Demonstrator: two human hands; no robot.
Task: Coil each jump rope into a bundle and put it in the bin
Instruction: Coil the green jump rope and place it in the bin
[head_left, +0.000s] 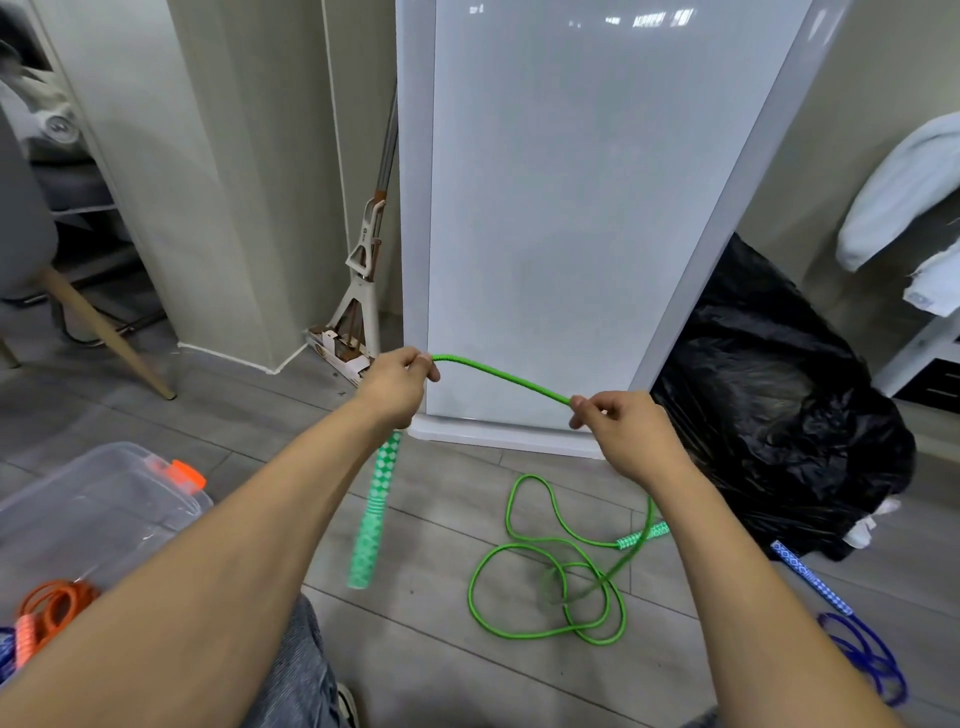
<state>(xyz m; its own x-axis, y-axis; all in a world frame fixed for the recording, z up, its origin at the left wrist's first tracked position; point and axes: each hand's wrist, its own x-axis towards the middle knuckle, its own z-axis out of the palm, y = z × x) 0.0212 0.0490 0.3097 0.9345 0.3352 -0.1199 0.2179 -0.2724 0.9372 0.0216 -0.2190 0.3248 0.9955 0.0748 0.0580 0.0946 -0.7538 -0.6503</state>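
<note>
On the grey floor (431, 665), beside a clear bin (104, 499), the green jump rope (501, 375) trails mostly in loose, uncoiled loops; the left grip (397, 382) curls round its cord above a dangling checked handle (374, 514), the right grip (618, 423) pinching a short span taut, apparently to form the first coil

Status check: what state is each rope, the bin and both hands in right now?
green jump rope: uncoiled; one stretch held between both hands, rest loose on floor.
left hand: grips rope, handle hanging below.
right hand: pinches rope.
blue jump rope: loose on floor, untouched.
orange jump rope: bundled, by bin; inside or not unclear.
bin: lid state unclear.
</note>
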